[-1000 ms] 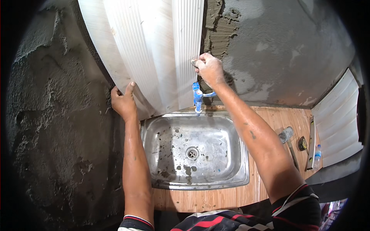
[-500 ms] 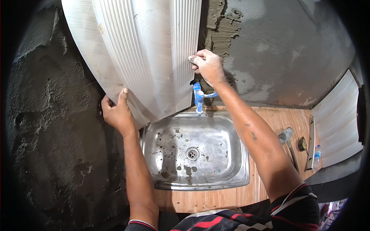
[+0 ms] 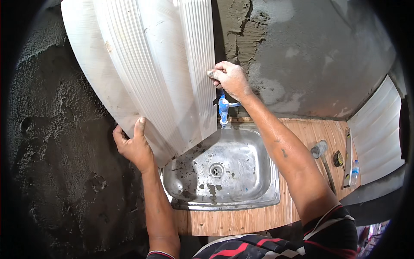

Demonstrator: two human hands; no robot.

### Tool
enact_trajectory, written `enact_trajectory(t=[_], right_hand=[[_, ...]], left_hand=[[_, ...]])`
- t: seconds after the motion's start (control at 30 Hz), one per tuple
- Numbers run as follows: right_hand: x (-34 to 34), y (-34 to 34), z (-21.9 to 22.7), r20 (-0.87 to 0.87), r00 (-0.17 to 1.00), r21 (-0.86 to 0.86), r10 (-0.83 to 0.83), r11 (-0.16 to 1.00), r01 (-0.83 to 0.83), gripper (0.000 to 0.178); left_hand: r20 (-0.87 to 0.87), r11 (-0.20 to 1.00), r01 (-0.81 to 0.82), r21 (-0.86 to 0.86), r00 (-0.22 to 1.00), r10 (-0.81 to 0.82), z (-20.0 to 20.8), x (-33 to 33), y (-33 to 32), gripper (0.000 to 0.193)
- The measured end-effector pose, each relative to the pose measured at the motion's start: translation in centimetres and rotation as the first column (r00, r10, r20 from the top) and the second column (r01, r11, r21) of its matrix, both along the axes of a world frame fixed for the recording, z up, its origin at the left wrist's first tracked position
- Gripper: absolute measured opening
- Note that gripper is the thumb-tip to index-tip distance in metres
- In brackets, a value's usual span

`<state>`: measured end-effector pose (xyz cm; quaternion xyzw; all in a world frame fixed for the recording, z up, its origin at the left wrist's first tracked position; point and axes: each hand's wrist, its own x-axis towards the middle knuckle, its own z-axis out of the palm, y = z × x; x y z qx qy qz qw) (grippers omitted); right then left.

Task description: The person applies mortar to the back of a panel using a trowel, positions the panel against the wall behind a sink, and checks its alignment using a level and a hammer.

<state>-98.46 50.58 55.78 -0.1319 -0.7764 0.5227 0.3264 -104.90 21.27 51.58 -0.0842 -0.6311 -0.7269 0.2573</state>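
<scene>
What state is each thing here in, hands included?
Left hand: gripping the white panel low on its left
Right hand: pinching its right edge
White panel: held up, slanted, partly overhanging the sink
Sink: dirt-spotted, drain uncovered
Blue faucet: no water visibly running
Mallet: lying on the counter
Bottle: capped

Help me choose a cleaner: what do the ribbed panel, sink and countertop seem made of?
Ribbed panel: possibly ceramic or plastic; its pale, softly glossy face leaves it open.
Sink: likely stainless steel, shiny, judging by bright metallic reflections.
Countertop: wood or smooth wood-look covering, from its grain lines.
</scene>
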Motion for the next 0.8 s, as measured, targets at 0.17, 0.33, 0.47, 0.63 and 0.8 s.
enact_trajectory(t=[0.17, 0.33, 0.47, 0.63, 0.8], right_hand=[[0.6, -0.7, -0.3, 0.035, 0.999, 0.013, 0.037, 0.999, -0.037, 0.015], [2.1, -2.3, 0.1, 0.02, 0.997, -0.014, 0.079, 0.997, -0.079, 0.016], [3.9, -3.5, 0.2, -0.012, 0.995, -0.028, 0.1, 0.995, -0.101, 0.015], [6.3, -4.8, -0.2, 0.034, 0.995, 0.007, 0.099, 0.995, -0.099, 0.024], [9.6, -5.7, -0.7, 0.037, 0.986, 0.075, 0.16, 0.984, -0.162, 0.023]], left_hand=[[-0.039, 1.0, 0.01, -0.014, 0.999, -0.011, -0.7, 1.8, -1.7, 0.031], [-0.023, 1.0, -0.031, 0.004, 0.999, 0.031, -1.2, 3.5, -3.4, 0.038], [-0.015, 0.997, 0.007, 0.074, 1.0, -0.006, -1.4, 5.4, -4.6, 0.039], [-0.082, 0.981, 0.081, 0.175, 0.994, -0.067, -1.2, 8.2, -6.0, 0.04], [-0.133, 0.993, 0.047, 0.106, 0.991, -0.033, -2.4, 10.1, -7.7, 0.04]])
